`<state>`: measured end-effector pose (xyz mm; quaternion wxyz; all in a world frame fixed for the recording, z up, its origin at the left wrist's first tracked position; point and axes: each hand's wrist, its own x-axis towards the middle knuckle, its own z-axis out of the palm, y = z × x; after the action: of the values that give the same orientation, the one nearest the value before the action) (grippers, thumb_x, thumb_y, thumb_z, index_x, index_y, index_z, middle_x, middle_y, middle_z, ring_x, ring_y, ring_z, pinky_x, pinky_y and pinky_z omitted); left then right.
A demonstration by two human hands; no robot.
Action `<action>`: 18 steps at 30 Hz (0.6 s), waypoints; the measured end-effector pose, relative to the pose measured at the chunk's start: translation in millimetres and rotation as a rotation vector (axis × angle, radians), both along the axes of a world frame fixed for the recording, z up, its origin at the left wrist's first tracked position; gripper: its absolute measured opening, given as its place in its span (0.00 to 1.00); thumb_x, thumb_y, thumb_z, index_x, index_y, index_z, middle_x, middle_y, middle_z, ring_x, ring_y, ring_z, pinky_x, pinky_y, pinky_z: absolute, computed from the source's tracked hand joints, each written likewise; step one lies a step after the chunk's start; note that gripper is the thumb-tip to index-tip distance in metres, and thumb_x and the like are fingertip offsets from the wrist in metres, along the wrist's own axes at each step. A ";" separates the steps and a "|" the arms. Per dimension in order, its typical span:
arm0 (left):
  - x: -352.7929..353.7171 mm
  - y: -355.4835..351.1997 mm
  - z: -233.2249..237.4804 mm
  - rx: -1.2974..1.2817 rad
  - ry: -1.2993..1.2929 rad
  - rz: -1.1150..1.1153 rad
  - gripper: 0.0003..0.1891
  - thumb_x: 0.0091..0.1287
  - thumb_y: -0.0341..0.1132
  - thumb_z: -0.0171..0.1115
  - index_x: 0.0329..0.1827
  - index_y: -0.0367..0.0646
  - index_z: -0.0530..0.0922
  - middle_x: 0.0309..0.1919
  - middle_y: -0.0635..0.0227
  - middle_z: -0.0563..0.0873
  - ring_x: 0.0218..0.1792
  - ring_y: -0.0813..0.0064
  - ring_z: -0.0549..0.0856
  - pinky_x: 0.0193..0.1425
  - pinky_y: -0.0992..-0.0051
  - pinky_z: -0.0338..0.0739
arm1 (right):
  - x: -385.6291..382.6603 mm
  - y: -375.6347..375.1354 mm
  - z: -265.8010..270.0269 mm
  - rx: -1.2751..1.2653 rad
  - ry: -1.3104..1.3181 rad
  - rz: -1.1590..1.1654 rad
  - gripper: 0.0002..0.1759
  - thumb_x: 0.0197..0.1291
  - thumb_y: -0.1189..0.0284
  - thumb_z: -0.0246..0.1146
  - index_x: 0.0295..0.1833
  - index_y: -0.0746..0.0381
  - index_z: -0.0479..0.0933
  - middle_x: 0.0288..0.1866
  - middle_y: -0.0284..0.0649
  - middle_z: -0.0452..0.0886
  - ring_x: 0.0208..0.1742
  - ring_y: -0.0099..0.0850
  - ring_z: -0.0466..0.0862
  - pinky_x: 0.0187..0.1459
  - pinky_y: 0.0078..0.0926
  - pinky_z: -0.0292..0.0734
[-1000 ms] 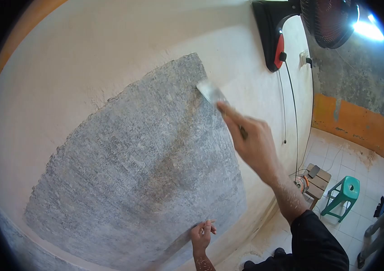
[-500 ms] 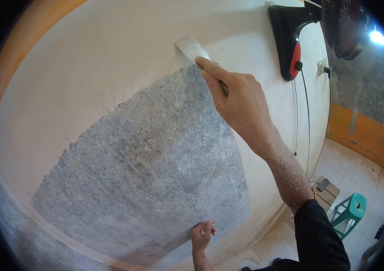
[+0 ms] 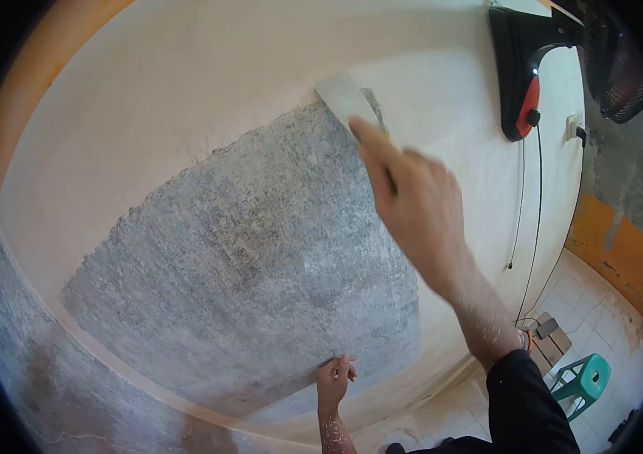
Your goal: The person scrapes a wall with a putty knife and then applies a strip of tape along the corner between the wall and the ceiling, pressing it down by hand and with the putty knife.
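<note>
Head view: right hand grips a putty knife by its handle, the blade over the grey patch's upper edge on the pale wall. Left hand, fingers curled, is at the patch's lower part; whether it holds anything cannot be determined.

Tiled floor, low corner
On the floor, I see a green stool beside a small wooden desk bearing a dark, flat object.
</note>
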<state>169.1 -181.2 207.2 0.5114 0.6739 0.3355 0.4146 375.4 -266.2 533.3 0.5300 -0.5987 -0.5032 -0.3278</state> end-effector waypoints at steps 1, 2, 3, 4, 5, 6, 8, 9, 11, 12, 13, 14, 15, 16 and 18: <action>1.7 -3.1 1.1 -0.011 0.014 0.019 0.19 0.71 0.43 0.53 0.38 0.33 0.83 0.20 0.68 0.81 0.21 0.82 0.78 0.28 0.80 0.73 | -2.5 -0.1 -19.1 -0.002 -0.042 -0.019 0.17 0.67 0.67 0.54 0.60 0.52 0.73 0.16 0.41 0.71 0.14 0.32 0.74 0.15 0.33 0.67; 2.4 -5.4 1.2 -0.018 0.023 0.044 0.19 0.71 0.43 0.53 0.38 0.33 0.83 0.20 0.68 0.81 0.21 0.82 0.78 0.28 0.80 0.73 | -8.2 -1.5 -33.7 -0.059 0.006 0.007 0.17 0.67 0.67 0.54 0.61 0.51 0.73 0.16 0.42 0.72 0.14 0.33 0.75 0.15 0.33 0.67; 2.0 -8.6 -0.1 -0.022 0.031 0.043 0.19 0.72 0.42 0.53 0.38 0.32 0.82 0.20 0.68 0.81 0.22 0.82 0.78 0.28 0.80 0.73 | -14.6 -2.9 -45.6 -0.115 0.047 0.037 0.17 0.67 0.67 0.54 0.61 0.51 0.72 0.17 0.42 0.72 0.15 0.34 0.75 0.15 0.34 0.68; 1.7 -12.7 -0.7 -0.025 0.039 0.042 0.20 0.72 0.42 0.52 0.38 0.31 0.82 0.20 0.67 0.81 0.22 0.81 0.78 0.28 0.80 0.73 | -18.9 -2.5 -48.4 -0.171 0.087 0.066 0.18 0.66 0.68 0.54 0.61 0.50 0.72 0.17 0.43 0.72 0.15 0.36 0.76 0.15 0.34 0.68; -0.5 -18.3 -1.4 -0.031 0.056 0.039 0.20 0.72 0.41 0.52 0.38 0.29 0.81 0.21 0.66 0.80 0.22 0.81 0.78 0.29 0.80 0.73 | -19.6 1.7 -42.0 -0.108 0.033 0.059 0.18 0.66 0.68 0.54 0.61 0.49 0.71 0.17 0.43 0.72 0.16 0.36 0.76 0.15 0.34 0.68; -2.1 -23.1 -1.9 -0.035 0.062 0.031 0.20 0.72 0.42 0.52 0.38 0.30 0.81 0.21 0.67 0.80 0.23 0.81 0.78 0.29 0.80 0.73 | -20.7 6.5 -23.9 -0.042 -0.017 0.050 0.18 0.66 0.68 0.54 0.62 0.49 0.71 0.18 0.43 0.73 0.16 0.36 0.77 0.15 0.34 0.69; -3.6 -32.3 -1.8 -0.044 0.070 0.015 0.20 0.72 0.43 0.52 0.39 0.30 0.82 0.21 0.67 0.80 0.23 0.82 0.78 0.29 0.80 0.73 | -27.0 18.0 20.6 0.061 -0.053 0.030 0.18 0.67 0.66 0.55 0.61 0.47 0.74 0.17 0.39 0.71 0.17 0.34 0.73 0.22 0.36 0.68; -5.6 -38.2 -0.6 -0.054 0.066 0.023 0.20 0.72 0.43 0.52 0.39 0.30 0.82 0.21 0.67 0.80 0.23 0.82 0.78 0.30 0.80 0.73 | -30.8 21.1 34.7 0.061 -0.056 0.034 0.18 0.67 0.66 0.55 0.62 0.46 0.73 0.17 0.39 0.71 0.18 0.34 0.74 0.22 0.36 0.68; -5.9 -47.1 3.7 -0.069 0.049 0.033 0.20 0.72 0.43 0.52 0.40 0.31 0.82 0.21 0.68 0.80 0.24 0.82 0.78 0.30 0.80 0.74 | -36.7 25.1 51.3 0.064 -0.069 0.033 0.18 0.67 0.65 0.55 0.62 0.45 0.73 0.17 0.39 0.71 0.18 0.33 0.74 0.23 0.36 0.68; -6.1 -50.2 4.5 -0.077 0.061 0.049 0.20 0.72 0.43 0.52 0.40 0.31 0.82 0.21 0.68 0.80 0.24 0.82 0.78 0.30 0.80 0.74 | -38.0 26.2 47.4 0.066 -0.073 0.043 0.19 0.67 0.66 0.55 0.62 0.45 0.73 0.17 0.39 0.71 0.18 0.32 0.74 0.22 0.35 0.68; -7.5 -54.4 4.6 -0.090 0.073 0.065 0.20 0.72 0.42 0.52 0.40 0.31 0.82 0.22 0.68 0.80 0.24 0.82 0.78 0.31 0.80 0.74 | -38.6 27.1 37.0 0.063 -0.076 0.052 0.19 0.66 0.66 0.56 0.63 0.45 0.73 0.17 0.38 0.71 0.17 0.30 0.74 0.21 0.35 0.68; -10.3 -60.0 4.1 -0.104 0.087 0.081 0.19 0.72 0.42 0.52 0.41 0.32 0.82 0.22 0.69 0.80 0.24 0.82 0.78 0.31 0.80 0.74 | -39.7 27.6 24.1 0.059 -0.077 0.063 0.20 0.66 0.66 0.56 0.63 0.45 0.72 0.17 0.38 0.70 0.16 0.29 0.73 0.20 0.34 0.67; -13.4 -65.9 4.9 -0.101 0.102 0.092 0.19 0.72 0.42 0.52 0.41 0.32 0.82 0.22 0.69 0.80 0.24 0.82 0.78 0.31 0.80 0.74 | -42.2 26.5 5.8 0.012 -0.117 0.090 0.21 0.65 0.68 0.56 0.64 0.46 0.70 0.18 0.38 0.70 0.15 0.28 0.73 0.17 0.31 0.67; -16.6 -71.7 7.1 -0.097 0.118 0.104 0.19 0.72 0.42 0.52 0.41 0.32 0.82 0.22 0.69 0.80 0.24 0.83 0.78 0.31 0.80 0.74 | -45.5 24.3 -16.6 -0.033 -0.157 0.118 0.23 0.65 0.70 0.56 0.65 0.47 0.68 0.18 0.39 0.70 0.13 0.27 0.73 0.13 0.28 0.66; -28.8 -86.0 7.3 -0.114 0.145 0.140 0.18 0.72 0.42 0.52 0.42 0.33 0.82 0.22 0.69 0.81 0.24 0.83 0.77 0.30 0.81 0.74 | -49.7 22.7 -40.4 -0.091 -0.187 0.176 0.24 0.64 0.72 0.56 0.66 0.49 0.66 0.19 0.38 0.70 0.11 0.26 0.73 0.09 0.25 0.64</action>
<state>140.2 -267.2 214.5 0.4929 0.6469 0.4410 0.3797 325.7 -243.5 492.9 0.4800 -0.5425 -0.6151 -0.3113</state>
